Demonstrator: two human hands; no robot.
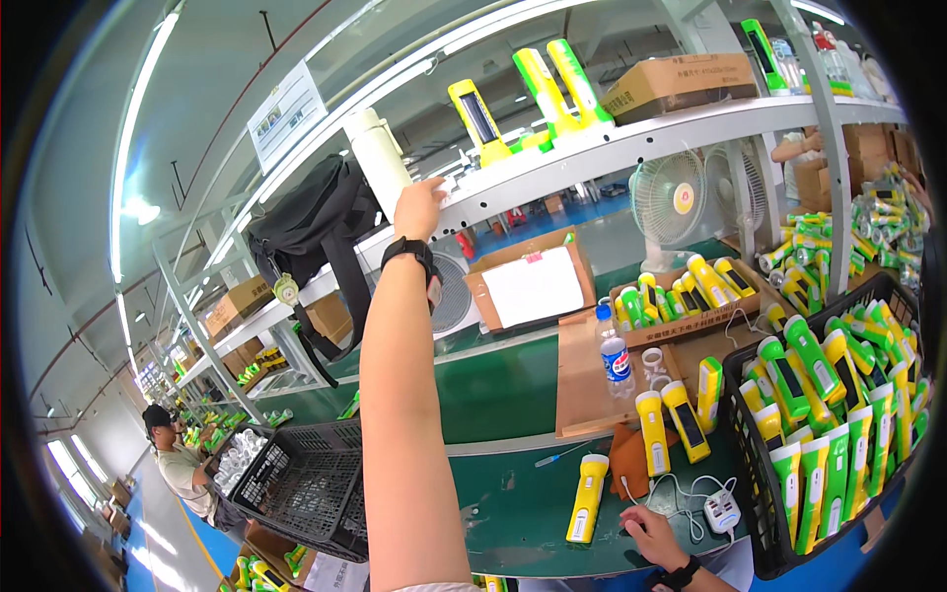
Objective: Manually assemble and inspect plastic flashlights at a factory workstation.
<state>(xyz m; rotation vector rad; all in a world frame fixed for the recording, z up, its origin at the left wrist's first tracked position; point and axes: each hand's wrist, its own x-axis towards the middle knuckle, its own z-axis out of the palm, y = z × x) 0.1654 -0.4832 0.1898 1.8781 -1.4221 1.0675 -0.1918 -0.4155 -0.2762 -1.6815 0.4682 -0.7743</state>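
Note:
My left hand [421,209] is raised at the shelf [552,153], beside a cream cylindrical bottle [377,148]. Its fingers are bent together at small clear items on the shelf; what they hold is too small to make out. My right hand [653,538] rests at the near edge of the green workbench [513,503], fingers apart and nothing in them. Nearest to it are a yellow flashlight [589,498], a white charger block [722,511] and its white cables. Two more yellow flashlights [653,434] [686,422] lie beyond, by a brown cloth-like piece [628,459].
At right stands a black crate [742,474] full of green and yellow flashlights. A carton of flashlights [641,331], a soda bottle [616,360] and a fan [671,202] are behind. A black crate [306,493] is at left, a black bag [316,212] by the shelf, a person [182,464] farther off.

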